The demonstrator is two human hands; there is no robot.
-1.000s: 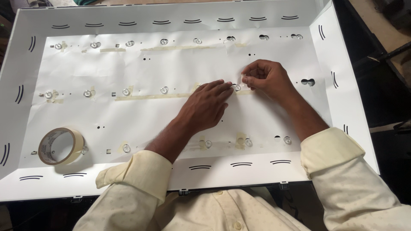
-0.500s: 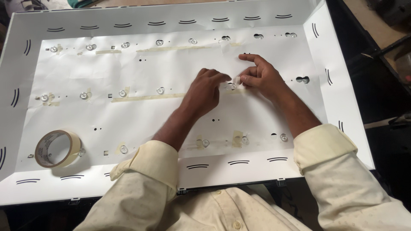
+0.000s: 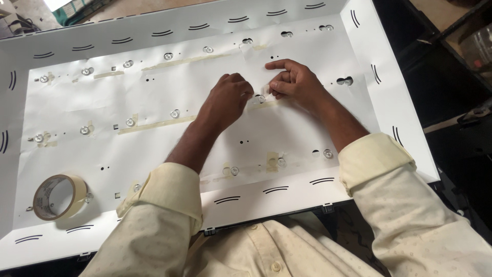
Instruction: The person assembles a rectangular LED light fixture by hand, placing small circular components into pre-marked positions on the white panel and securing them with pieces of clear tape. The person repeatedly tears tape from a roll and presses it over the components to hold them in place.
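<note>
A large white metal tray panel point(image 3: 389, 97) lies flat before me, lined with a white sheet that carries rows of small round lenses and strips of beige tape. My left hand point(image 3: 228, 100) rests knuckles up on the sheet near its middle, fingertips pressing beside one lens point(image 3: 261, 98). My right hand point(image 3: 294, 82) is right next to it, thumb and fingers pinching a small piece of tape point(image 3: 266, 90) over that same lens. The two hands almost touch.
A roll of beige masking tape point(image 3: 57, 196) lies at the tray's near left corner. Long tape strips point(image 3: 154, 124) run along the lens rows. Dark frame parts and floor show beyond the tray's right wall point(image 3: 461, 118).
Both hands stay at the same lens in the middle row; the right fingers have shifted slightly on the tape piece. The camera has moved, so the tray sits differently in view.
</note>
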